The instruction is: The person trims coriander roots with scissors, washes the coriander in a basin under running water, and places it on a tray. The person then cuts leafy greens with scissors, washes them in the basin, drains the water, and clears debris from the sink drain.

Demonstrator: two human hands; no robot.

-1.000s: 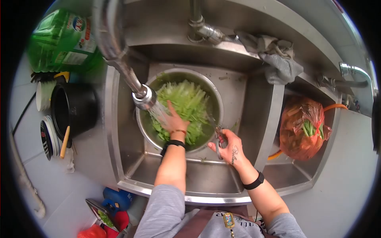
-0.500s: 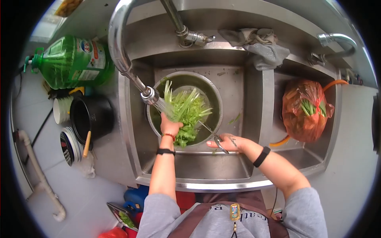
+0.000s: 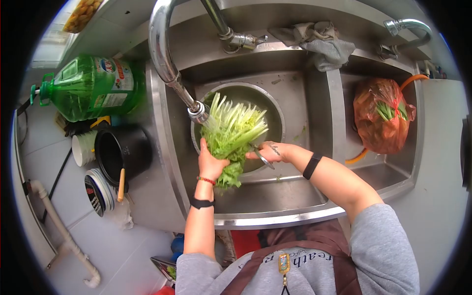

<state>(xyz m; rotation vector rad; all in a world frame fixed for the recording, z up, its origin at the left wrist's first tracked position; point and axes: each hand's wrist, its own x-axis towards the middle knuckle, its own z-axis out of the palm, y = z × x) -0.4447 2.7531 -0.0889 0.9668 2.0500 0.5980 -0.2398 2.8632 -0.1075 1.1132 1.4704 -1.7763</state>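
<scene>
My left hand (image 3: pixel 211 163) is closed around a bunch of leafy greens (image 3: pixel 233 123), its pale stems pointing up and away from me. The bunch is above a round metal basin (image 3: pixel 280 115) in the sink, right under the spout of the faucet (image 3: pixel 199 113). Water from the spout cannot be made out clearly now. My right hand (image 3: pixel 270 151) grips silver metal scissors (image 3: pixel 265 160) at the right side of the bunch. Their blades are mostly hidden by the leaves and my fingers.
A red plastic bag (image 3: pixel 386 123) with green stalks fills part of the right sink. A grey cloth (image 3: pixel 329 51) hangs over the divider. Left of the sink are a large green bottle (image 3: pixel 93 88), a black bucket (image 3: pixel 123 152) and stacked lids (image 3: pixel 98 189). A second faucet (image 3: pixel 410 29) stands behind.
The greens have risen closer to me, with their stems more bunched together. My right hand has moved up and left, bringing the scissors against the bunch. The whole view has shifted slightly.
</scene>
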